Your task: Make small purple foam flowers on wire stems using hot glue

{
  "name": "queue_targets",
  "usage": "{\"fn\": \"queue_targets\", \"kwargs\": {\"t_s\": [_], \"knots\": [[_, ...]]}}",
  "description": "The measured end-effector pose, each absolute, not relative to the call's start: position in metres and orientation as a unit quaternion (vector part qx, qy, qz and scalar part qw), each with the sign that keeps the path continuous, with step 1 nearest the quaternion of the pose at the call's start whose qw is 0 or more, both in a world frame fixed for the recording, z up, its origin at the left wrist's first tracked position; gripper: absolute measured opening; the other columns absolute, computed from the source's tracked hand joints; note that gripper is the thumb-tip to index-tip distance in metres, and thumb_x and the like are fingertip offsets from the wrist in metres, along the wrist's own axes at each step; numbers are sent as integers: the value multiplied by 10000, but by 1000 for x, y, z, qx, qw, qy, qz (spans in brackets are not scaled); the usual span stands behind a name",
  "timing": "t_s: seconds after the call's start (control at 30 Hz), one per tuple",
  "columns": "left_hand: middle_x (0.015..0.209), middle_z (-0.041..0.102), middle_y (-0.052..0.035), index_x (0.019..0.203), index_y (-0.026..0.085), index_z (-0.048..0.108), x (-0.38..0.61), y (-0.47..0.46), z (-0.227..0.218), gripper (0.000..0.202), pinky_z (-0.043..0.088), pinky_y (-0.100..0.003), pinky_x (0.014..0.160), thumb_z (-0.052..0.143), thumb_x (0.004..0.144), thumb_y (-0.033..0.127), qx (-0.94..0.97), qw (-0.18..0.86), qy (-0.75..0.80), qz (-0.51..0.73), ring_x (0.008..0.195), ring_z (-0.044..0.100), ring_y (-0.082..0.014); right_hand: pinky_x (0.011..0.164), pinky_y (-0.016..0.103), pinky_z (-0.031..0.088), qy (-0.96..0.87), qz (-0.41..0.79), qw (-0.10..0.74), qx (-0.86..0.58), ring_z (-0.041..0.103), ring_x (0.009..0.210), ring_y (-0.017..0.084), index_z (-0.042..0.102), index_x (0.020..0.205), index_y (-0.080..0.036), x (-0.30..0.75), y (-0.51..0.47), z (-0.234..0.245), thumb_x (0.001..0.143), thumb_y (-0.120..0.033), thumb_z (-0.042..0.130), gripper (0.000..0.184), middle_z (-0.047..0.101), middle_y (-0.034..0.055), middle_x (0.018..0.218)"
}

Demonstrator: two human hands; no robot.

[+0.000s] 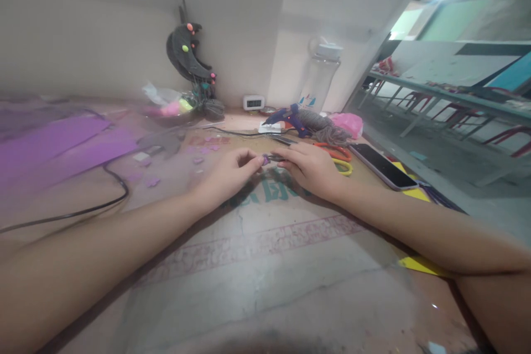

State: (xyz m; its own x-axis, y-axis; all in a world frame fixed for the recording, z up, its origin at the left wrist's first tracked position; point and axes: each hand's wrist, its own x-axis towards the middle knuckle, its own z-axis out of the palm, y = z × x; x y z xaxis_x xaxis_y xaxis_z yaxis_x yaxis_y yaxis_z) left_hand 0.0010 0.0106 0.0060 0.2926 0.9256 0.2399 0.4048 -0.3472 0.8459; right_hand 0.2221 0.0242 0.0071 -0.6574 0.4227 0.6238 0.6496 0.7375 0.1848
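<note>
My left hand and my right hand meet over the middle of the table, fingertips pinched together. Between them sits a small purple piece, held by both hands; a thin dark part sticks out of it toward the right fingers. Both forearms rest on a sheet of printed cardboard. Small purple cut-outs lie scattered just left of the hands.
Purple foam sheets and a black cable lie at left. A blue glue gun, grey yarn, orange scissors, a phone, a water bottle and a black crescent craft stand behind.
</note>
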Motion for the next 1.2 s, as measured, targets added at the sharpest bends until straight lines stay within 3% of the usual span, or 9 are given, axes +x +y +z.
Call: {"fn": "queue_targets", "kwargs": {"t_s": [0.5, 0.87, 1.2], "knots": [[730, 665, -15, 734, 182, 634, 2, 7, 8, 265, 384, -288, 632, 513, 904, 345, 771, 254, 465, 352, 681, 563, -167, 658, 308, 376, -892, -250, 265, -269, 564, 729, 187, 688, 1088, -131, 221, 23, 9, 997, -267, 474, 269, 686, 70, 812], [702, 642, -12, 742, 182, 622, 2, 7, 8, 293, 372, -281, 620, 485, 911, 379, 773, 270, 464, 337, 659, 543, -159, 685, 341, 318, -893, -310, 200, -258, 509, 764, 203, 645, 1164, -170, 228, 28, 6, 996, -253, 465, 260, 644, 55, 812], [675, 640, -15, 709, 204, 603, 1, 9, 8, 289, 396, -276, 593, 506, 893, 404, 747, 312, 462, 362, 632, 550, -164, 685, 318, 386, -888, -231, 276, -287, 561, 768, 201, 671, 1133, -135, 225, 27, 7, 1020, -296, 409, 328, 671, 88, 831]]}}
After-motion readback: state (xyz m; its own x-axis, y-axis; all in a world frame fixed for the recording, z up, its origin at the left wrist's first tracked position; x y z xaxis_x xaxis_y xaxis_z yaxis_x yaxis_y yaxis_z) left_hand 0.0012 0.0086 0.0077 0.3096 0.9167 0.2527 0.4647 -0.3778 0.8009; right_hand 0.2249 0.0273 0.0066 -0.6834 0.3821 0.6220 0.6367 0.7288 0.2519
